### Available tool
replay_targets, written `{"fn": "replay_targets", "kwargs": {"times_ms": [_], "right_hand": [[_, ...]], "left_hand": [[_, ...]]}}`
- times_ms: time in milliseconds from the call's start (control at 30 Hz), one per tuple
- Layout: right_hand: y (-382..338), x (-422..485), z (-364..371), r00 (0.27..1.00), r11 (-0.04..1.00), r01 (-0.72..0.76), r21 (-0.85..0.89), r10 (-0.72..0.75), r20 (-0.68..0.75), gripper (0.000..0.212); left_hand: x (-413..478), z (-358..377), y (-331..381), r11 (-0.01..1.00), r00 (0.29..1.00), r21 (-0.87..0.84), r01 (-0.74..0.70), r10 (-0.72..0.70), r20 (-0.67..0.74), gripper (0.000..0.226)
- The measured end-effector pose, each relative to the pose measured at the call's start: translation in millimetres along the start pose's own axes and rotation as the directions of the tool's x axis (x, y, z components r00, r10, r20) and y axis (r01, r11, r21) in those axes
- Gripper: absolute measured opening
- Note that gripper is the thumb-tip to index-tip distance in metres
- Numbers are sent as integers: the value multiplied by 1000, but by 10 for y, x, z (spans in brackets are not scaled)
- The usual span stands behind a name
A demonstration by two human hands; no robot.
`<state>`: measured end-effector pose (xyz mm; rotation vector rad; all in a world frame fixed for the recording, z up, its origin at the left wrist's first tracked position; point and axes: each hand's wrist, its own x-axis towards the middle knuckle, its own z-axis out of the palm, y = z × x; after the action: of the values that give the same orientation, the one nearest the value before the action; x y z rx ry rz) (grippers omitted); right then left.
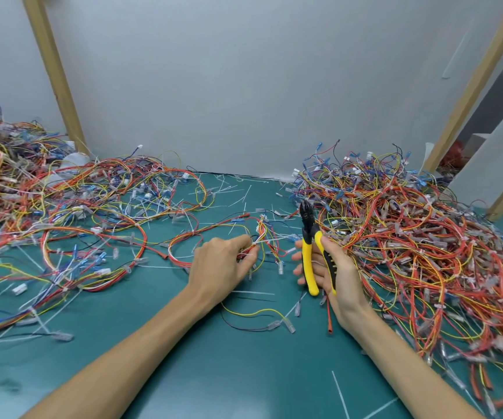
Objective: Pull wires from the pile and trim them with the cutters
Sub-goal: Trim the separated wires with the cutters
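Green mat (244,373) beneath wire piles (410,237); grey wall (244,86) behind.

Wire-strewn (395,252) green mat (229,373)

Left wire pile (32,192) and right wire pile (410,237) lying on the mat (229,373), cutters (307,255) sitting between them, wall (244,86) rising behind both.

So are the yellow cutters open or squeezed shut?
Open. The cutters have their two yellow handles spread apart in the right hand, and the black tips look slightly parted.
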<state>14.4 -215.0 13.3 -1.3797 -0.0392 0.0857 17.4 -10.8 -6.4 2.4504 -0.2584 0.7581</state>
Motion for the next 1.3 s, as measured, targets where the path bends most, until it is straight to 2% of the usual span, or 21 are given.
{"fn": "replay_targets", "kwargs": {"times_ms": [133, 467, 700, 967, 1300], "right_hand": [[24, -15, -17, 1000, 1000, -9, 23, 9, -9, 47], [30, 0, -4, 1000, 1000, -6, 26, 7, -25, 50], [14, 11, -16, 1000, 998, -31, -53, 31, 6, 55], [3, -1, -14, 999, 996, -44, -76, 43, -11, 48], [-13, 7, 0, 996, 994, -81, -70, 79, -31, 48]], "left_hand": [[-6, -5, -7, 1000, 1000, 7, -6, 6, 5, 38], [5, 10, -15, 999, 1000, 30, -17, 17, 17, 31], [-4, -22, 24, 999, 999, 25, -36, 36, -13, 31], [-12, -31, 21, 999, 999, 17, -32, 32, -8, 30], [-14, -29, 24, 999, 1000, 14, -29, 29, -5, 29]]}}
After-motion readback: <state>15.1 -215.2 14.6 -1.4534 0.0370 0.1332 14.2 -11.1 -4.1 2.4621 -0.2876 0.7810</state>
